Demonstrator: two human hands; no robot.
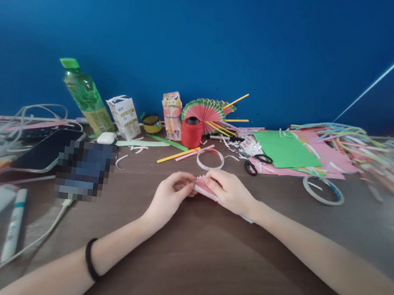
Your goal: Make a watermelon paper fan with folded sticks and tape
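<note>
Between my two hands, low over the brown table [182, 261], is a pleated strip of pink paper [207, 190]. My left hand [172, 192] pinches its left end between thumb and fingers. Curled over the right part, my right hand [229, 190] grips the paper and hides much of it. A pale corner pokes out beneath the right wrist. Just beyond my hands lies a roll of clear tape [210, 159]. Farther back, a pink and green pleated paper fan [205, 109] stands behind a red spool [191, 133].
Scissors [251, 167] rest beside green paper [286, 149] and pink sheets at the right. Another tape roll [323, 190] lies near them. A green bottle [86, 96] and a carton [124, 117] stand along the blue wall. Phones [49, 150], a cable and a marker [14, 225] occupy the left.
</note>
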